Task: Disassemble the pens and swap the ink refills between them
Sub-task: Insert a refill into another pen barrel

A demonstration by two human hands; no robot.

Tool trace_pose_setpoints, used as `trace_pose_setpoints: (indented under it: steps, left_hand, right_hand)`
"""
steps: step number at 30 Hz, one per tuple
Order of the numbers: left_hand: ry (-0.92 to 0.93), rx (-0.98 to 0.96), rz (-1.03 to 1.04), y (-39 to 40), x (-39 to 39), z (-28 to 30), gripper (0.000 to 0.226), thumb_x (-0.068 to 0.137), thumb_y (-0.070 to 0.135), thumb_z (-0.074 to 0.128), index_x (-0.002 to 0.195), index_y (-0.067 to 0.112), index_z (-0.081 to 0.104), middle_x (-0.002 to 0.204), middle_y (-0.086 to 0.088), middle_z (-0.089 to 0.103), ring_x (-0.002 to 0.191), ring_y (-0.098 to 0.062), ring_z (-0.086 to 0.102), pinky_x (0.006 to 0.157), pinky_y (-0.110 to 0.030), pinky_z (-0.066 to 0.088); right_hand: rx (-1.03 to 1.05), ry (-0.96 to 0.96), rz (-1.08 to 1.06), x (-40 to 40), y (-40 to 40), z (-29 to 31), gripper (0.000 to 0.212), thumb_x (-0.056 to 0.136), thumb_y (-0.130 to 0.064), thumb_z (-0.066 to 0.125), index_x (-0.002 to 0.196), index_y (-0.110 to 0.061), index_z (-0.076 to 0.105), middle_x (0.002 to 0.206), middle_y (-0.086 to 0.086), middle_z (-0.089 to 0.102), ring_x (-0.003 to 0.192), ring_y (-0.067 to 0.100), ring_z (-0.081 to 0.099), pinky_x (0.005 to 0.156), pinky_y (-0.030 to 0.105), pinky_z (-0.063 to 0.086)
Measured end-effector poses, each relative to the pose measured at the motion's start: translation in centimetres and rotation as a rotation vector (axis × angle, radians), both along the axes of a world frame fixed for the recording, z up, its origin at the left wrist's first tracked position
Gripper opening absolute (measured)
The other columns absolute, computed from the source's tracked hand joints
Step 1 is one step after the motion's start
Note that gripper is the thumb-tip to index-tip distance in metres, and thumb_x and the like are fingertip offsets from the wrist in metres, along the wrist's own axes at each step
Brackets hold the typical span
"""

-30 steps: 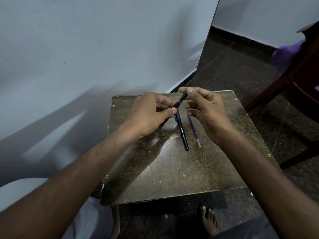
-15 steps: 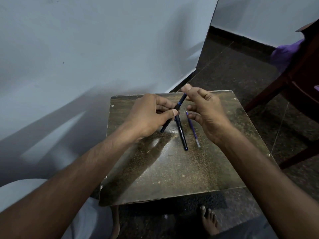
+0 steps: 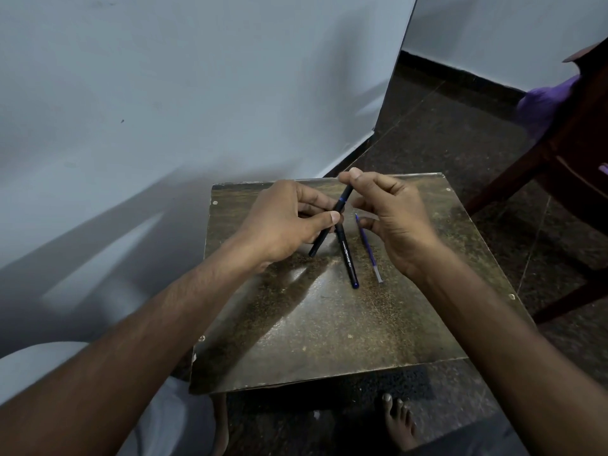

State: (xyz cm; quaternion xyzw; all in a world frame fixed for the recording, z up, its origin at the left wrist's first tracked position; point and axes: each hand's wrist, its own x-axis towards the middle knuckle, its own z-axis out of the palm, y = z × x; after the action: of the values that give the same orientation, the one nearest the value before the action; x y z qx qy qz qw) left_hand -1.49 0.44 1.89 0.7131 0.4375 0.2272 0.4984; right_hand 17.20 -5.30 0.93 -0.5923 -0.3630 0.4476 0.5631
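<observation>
Above the far half of the tabletop point(image 3: 322, 350), in the head view, both hands work one dark pen point(image 3: 332, 218) held slanting in the air: the left hand point(image 3: 283, 222) pinches its middle between thumb and fingers, and the right hand point(image 3: 388, 212) pinches the upper end, just past the blue band, with thumb and forefinger, its other fingers loosely curled. Over the last second the pair has shifted only slightly, and the right fingertips have moved up toward the very tip while the pen has stayed in one piece. That suggests a twisting or pulling effort on the end piece that has not yet opened it. Below, a second dark pen barrel point(image 3: 347, 258) lies flat on the tabletop, with a loose purple ink refill point(image 3: 368, 248) just beside it to the right, neither having moved. So one pen looks already emptied, and the swap waits on this one.
</observation>
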Motion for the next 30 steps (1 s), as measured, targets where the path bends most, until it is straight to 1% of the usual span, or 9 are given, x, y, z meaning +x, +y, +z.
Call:
trace_pose_setpoints:
  steps: [3,6,8,13,17,22,24,27,30]
  left_hand:
    - [-0.016,-0.002,-0.032,-0.17,0.10,0.09,0.014,0.094,0.025,0.085,0.108,0.029,0.085,0.097,0.011,0.085,0.086,0.001,0.082,0.080,-0.029,0.069]
    - [-0.019,-0.014,-0.010,-0.05,0.00,0.03,0.013,0.094,0.025,0.085,0.106,0.030,0.085,0.098,0.009,0.086,0.087,-0.002,0.082,0.082,-0.033,0.070]
    - [-0.027,-0.031,0.004,0.06,-0.06,0.03,0.012,0.095,0.023,0.085,0.105,0.029,0.085,0.097,0.007,0.086,0.087,-0.006,0.083,0.084,-0.038,0.070]
    - [-0.033,-0.031,-0.031,-0.08,-0.06,-0.04,0.014,0.094,0.024,0.085,0.108,0.028,0.086,0.096,0.011,0.086,0.088,-0.003,0.083,0.080,-0.032,0.070]
    - [-0.035,-0.031,0.001,0.05,-0.04,-0.05,0.011,0.095,0.023,0.085,0.106,0.027,0.085,0.094,0.009,0.086,0.086,-0.004,0.083,0.080,-0.033,0.070]
    - [-0.014,-0.034,-0.033,-0.02,-0.10,-0.25,0.015,0.095,0.026,0.085,0.110,0.026,0.085,0.096,0.008,0.086,0.091,-0.005,0.083,0.083,-0.036,0.070]
    - [-0.025,-0.042,-0.034,-0.06,0.01,-0.35,0.016,0.095,0.026,0.085,0.110,0.026,0.085,0.096,0.009,0.086,0.090,-0.005,0.083,0.083,-0.036,0.070]
    - [-0.040,-0.052,-0.007,0.19,0.03,-0.41,0.014,0.096,0.023,0.084,0.109,0.025,0.085,0.095,0.006,0.087,0.088,-0.007,0.084,0.085,-0.040,0.070]
    - [-0.054,-0.074,-0.006,0.40,-0.16,-0.41,0.013,0.096,0.020,0.084,0.109,0.022,0.085,0.097,0.003,0.087,0.090,-0.011,0.085,0.087,-0.044,0.070]
  right_hand:
    - [-0.011,0.003,-0.068,0.06,0.13,0.03,0.026,0.091,-0.044,0.083,0.078,-0.023,0.074,0.086,-0.002,0.066,0.083,0.014,0.056,0.073,0.034,0.045]
    - [-0.035,0.037,0.017,-0.25,0.00,0.29,0.032,0.101,-0.048,0.070,0.111,-0.021,0.084,0.111,-0.003,0.074,0.093,0.015,0.063,0.074,0.031,0.047]
    - [-0.025,0.061,0.046,-0.30,-0.17,0.31,0.028,0.105,-0.042,0.065,0.115,-0.025,0.085,0.111,-0.010,0.078,0.093,0.011,0.066,0.072,0.028,0.048]
    - [-0.022,0.003,-0.071,-0.27,0.10,-0.01,0.021,0.091,-0.042,0.083,0.081,-0.025,0.078,0.083,-0.015,0.072,0.087,0.011,0.061,0.078,0.034,0.048]
    - [-0.011,0.059,0.079,0.04,0.06,0.27,0.024,0.103,-0.041,0.068,0.114,-0.028,0.085,0.114,-0.008,0.080,0.095,0.010,0.068,0.074,0.027,0.051]
    - [-0.042,-0.013,-0.062,-0.14,0.01,0.11,0.022,0.078,-0.049,0.088,0.074,-0.029,0.080,0.086,-0.013,0.074,0.090,0.007,0.062,0.083,0.037,0.044]
    - [-0.038,0.012,-0.044,0.14,0.11,0.00,0.029,0.081,-0.053,0.085,0.085,-0.025,0.082,0.094,-0.008,0.078,0.094,0.010,0.062,0.086,0.038,0.044]
    - [-0.029,0.058,0.114,0.35,0.19,0.26,0.032,0.105,-0.047,0.063,0.119,-0.026,0.082,0.123,-0.006,0.082,0.109,0.014,0.069,0.084,0.034,0.047]
    - [0.005,0.056,0.108,0.43,0.14,0.17,0.026,0.108,-0.038,0.062,0.111,-0.025,0.085,0.112,-0.002,0.085,0.085,0.003,0.071,0.066,0.020,0.051]
